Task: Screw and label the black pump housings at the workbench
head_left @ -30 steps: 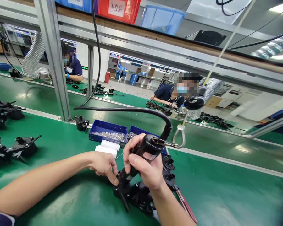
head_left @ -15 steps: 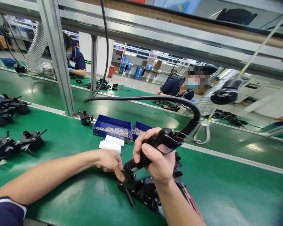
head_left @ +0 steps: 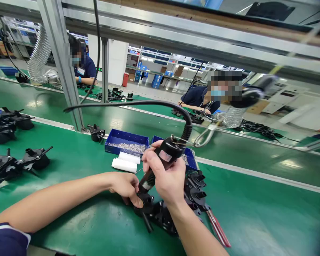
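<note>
My right hand (head_left: 166,174) is wrapped round a black electric screwdriver (head_left: 167,153), which tilts down to the left. Its lower end meets a black plastic housing (head_left: 146,204) lying on the green bench. My left hand (head_left: 128,188) closes on that housing from the left, thumb pressed beside the tool's tip. The tip itself and most of my left fingers are hidden. A black cable and a metal carabiner (head_left: 206,135) run from the screwdriver's top. More black housings (head_left: 197,193) lie to the right, partly behind my right wrist.
Blue bins (head_left: 126,140) of small screws stand behind my hands, with white rolls (head_left: 126,164) before them. Red-handled pliers (head_left: 217,227) lie at right. Several black housings (head_left: 34,158) sit at left. A metal post (head_left: 62,71) rises behind. Two co-workers sit across the bench.
My right hand has brought the screwdriver's top leftward and down, so the tool stands more upright. The carabiner and cable swung left with it. My left hand stays on the housing.
</note>
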A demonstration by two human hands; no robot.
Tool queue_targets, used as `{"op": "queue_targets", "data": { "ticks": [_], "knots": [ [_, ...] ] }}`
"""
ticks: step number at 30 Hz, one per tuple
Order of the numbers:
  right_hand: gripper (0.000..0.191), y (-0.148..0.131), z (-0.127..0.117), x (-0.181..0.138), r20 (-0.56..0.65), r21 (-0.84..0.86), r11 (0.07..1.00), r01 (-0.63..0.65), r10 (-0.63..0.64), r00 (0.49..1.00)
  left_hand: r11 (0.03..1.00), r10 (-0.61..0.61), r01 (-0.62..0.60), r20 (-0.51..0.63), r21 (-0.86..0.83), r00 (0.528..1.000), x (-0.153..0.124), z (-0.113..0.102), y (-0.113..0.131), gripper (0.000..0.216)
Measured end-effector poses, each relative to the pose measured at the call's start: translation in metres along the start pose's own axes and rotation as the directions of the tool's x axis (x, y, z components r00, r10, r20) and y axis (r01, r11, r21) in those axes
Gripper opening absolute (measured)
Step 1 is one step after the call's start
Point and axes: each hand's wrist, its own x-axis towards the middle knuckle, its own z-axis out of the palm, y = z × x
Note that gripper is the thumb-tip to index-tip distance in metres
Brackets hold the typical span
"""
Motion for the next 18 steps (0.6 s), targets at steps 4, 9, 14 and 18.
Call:
{"op": "queue_targets", "data": {
  "ticks": [4,9,14,18],
  "knots": [
    [0.041,-0.0007,0.0003,0.0002,0.1,0.267,0.961,-0.079,0.054,0.993,0.997,-0.07,0.07,0.005,-0.014,0.998,0.0026,-0.0008,0.0005,0.043],
    [0.05,-0.0005,-0.0064,-0.0022,0.221,0.35,0.927,-0.139,0.062,0.973,0.998,-0.059,0.058,0.013,0.028,0.998,0.0023,-0.0021,0.0023,0.035],
    [0.074,-0.0028,-0.0014,-0.006,0.085,0.174,0.985,-0.012,-0.003,0.996,0.997,-0.071,0.071,0.012,-0.003,0.997,0.0027,-0.0006,-0.0004,0.032],
    [0.07,-0.006,-0.0036,-0.0051,0.06,0.115,0.993,0.014,-0.021,0.998,0.997,-0.071,0.071,0.005,-0.004,0.997,0.0017,0.0007,-0.0011,0.03]
  ]
}}
